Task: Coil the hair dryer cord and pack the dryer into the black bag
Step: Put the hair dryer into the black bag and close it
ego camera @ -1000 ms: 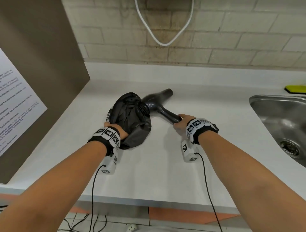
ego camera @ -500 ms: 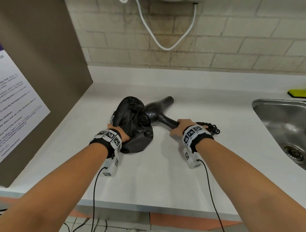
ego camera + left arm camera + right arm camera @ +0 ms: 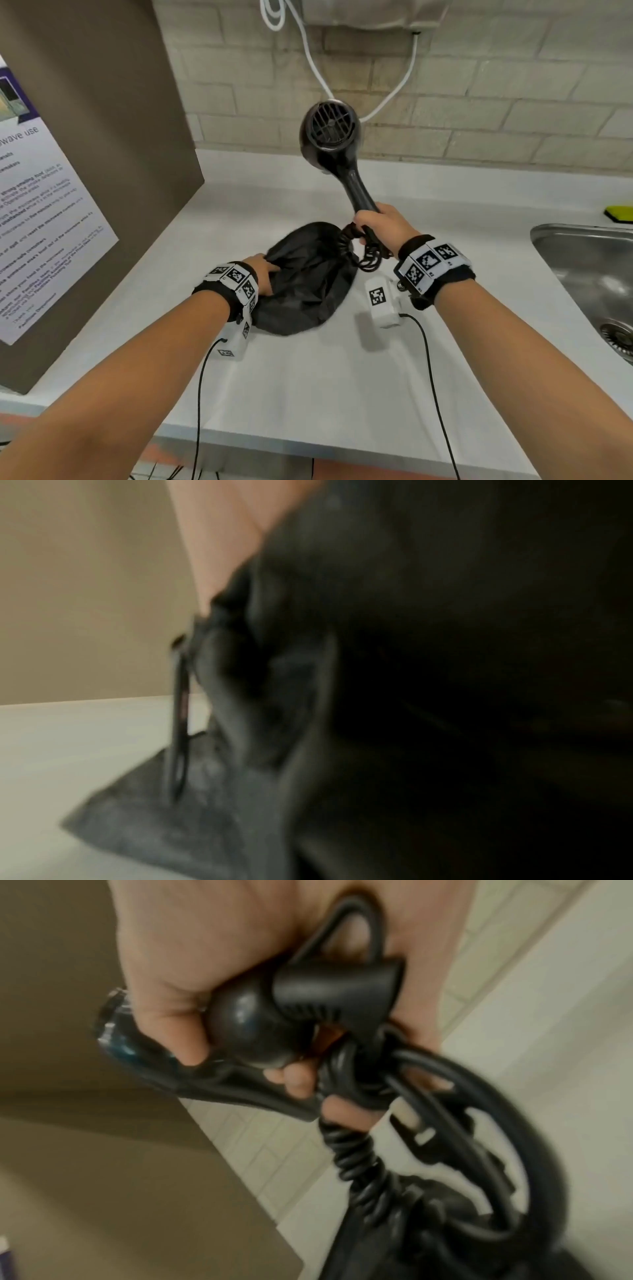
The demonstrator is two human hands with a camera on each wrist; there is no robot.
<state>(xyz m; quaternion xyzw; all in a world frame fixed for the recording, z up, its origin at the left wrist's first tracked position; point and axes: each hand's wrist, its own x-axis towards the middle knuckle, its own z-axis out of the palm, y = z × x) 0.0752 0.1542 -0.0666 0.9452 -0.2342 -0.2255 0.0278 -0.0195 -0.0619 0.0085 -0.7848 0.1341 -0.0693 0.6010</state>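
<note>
Dryer raised — right hand gripping handle.

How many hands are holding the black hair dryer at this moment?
1. Only the right hand grips the black hair dryer by its handle, raised above the white counter. The left hand holds the black fabric bag instead.

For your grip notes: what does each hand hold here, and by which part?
Right hand grips the hair dryer by its handle's lower end, with the coiled cord. Left hand grips the black bag by its edge.
</note>
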